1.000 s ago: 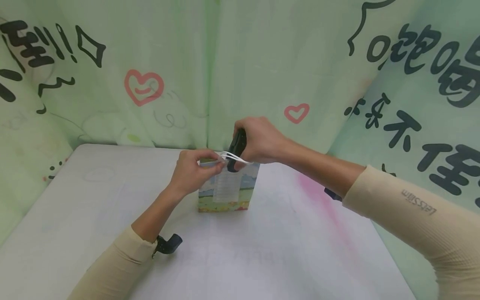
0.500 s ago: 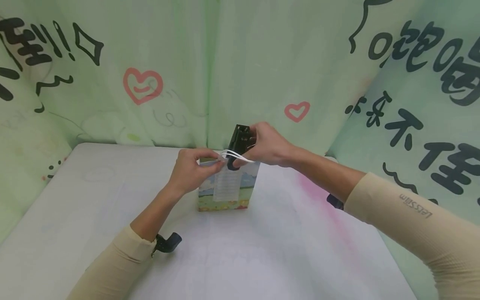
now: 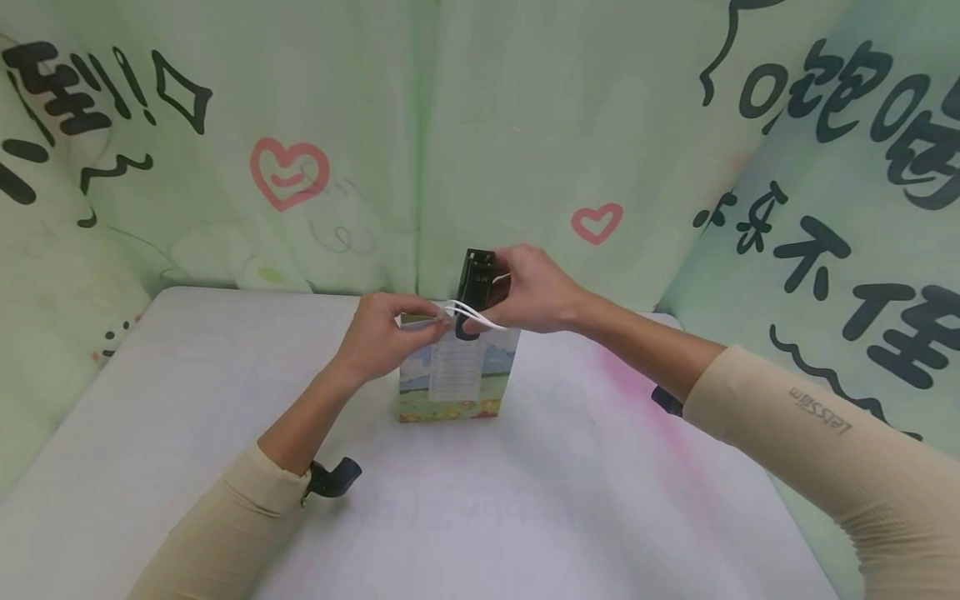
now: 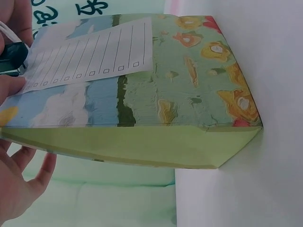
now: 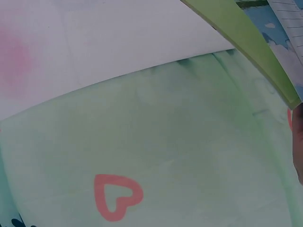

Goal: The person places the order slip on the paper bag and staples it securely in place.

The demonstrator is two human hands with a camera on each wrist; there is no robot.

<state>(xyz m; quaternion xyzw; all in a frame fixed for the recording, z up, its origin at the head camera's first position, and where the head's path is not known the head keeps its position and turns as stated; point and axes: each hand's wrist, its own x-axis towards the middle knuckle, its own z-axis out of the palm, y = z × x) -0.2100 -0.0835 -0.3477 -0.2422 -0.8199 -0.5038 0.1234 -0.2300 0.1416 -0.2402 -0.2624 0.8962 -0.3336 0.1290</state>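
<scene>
A black stapler (image 3: 476,283) stands steeply tilted at the top edge of a small paper gift bag (image 3: 498,367) printed with sky and flowers. My right hand (image 3: 536,292) grips it from the right, its lower end overlapping the bag's front. A white lined paper slip (image 3: 454,371) with checkboxes lies against that front; its top is hidden by the stapler and fingers. My left hand (image 3: 382,333) pinches the bag's top left corner. White cord handles (image 3: 468,312) cross over the stapler. The left wrist view shows the stapler's end (image 4: 13,59) near the slip's upper end.
The bag stands on a white-covered table (image 3: 450,517), near its back edge. A green curtain (image 3: 487,150) with hearts and writing hangs behind and to the sides. Dark wrist cameras (image 3: 336,477) sit on both wrists.
My right hand has shifted its hold to the right of the stapler, showing more of its black body. The left hand and bag stay almost in place.
</scene>
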